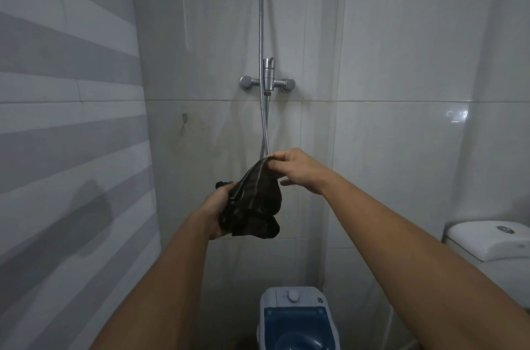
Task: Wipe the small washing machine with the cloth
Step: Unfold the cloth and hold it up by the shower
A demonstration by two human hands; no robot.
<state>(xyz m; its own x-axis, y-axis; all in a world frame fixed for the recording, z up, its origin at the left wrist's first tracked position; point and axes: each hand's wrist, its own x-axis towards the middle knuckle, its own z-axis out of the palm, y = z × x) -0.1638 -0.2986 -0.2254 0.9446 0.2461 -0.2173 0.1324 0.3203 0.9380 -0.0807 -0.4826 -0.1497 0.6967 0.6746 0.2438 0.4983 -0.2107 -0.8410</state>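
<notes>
Both grips hold the dark cloth: my left hand bunches its lower end, my right hand pinches the top edge. Washing machine sits at six o'clock, untouched. A loose pinch could drop the cloth.

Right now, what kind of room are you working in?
Almost certainly a small bathroom: a shower valve with its hose on the tiled wall, and a toilet cistern at right. The small washing machine stands below the cloth.
</notes>
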